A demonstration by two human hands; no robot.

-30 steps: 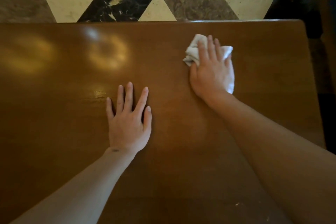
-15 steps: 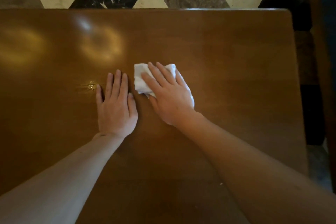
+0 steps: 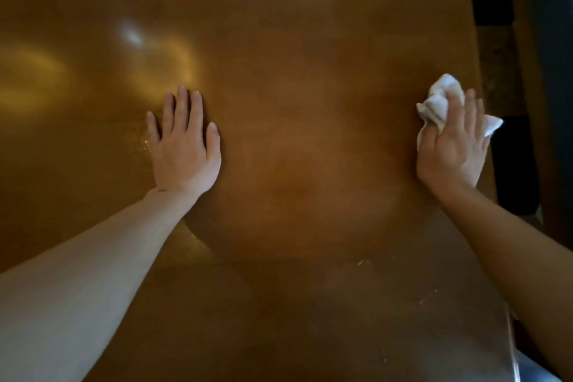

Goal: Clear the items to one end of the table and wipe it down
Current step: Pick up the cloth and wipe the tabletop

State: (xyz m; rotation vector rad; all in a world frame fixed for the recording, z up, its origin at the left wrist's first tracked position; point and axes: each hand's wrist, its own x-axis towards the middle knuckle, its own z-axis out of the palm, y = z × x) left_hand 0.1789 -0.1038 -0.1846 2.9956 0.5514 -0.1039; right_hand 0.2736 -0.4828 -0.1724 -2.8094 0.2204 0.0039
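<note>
The table (image 3: 310, 77) fills nearly the whole view, a glossy brown wooden top with nothing standing on the part you can see, so the clearing looks done and you are in the wiping stage. The white cloth (image 3: 440, 99) sits at about three o'clock, right at the table's right edge, with one corner poking out past the rim. Your right hand (image 3: 452, 146) lies over it with the fingers loosely spread, pressing it down rather than pinching it. Your left hand (image 3: 183, 146) rests flat at about nine o'clock from centre, palm down, fingers close together, apparently just bracing you.

The cloth looks soft, light and limp; it is bunched into a wad and will likely crumple or slip out from under an open palm. Curl your fingers over the thick middle of the bunch, not the loose corner, so it travels with your hand. The polished top seems slick, so the cloth should glide easily.

A few pale specks (image 3: 361, 262) show toward five o'clock, and a small glinting patch (image 3: 145, 143) sits just beside your left little finger.
</note>
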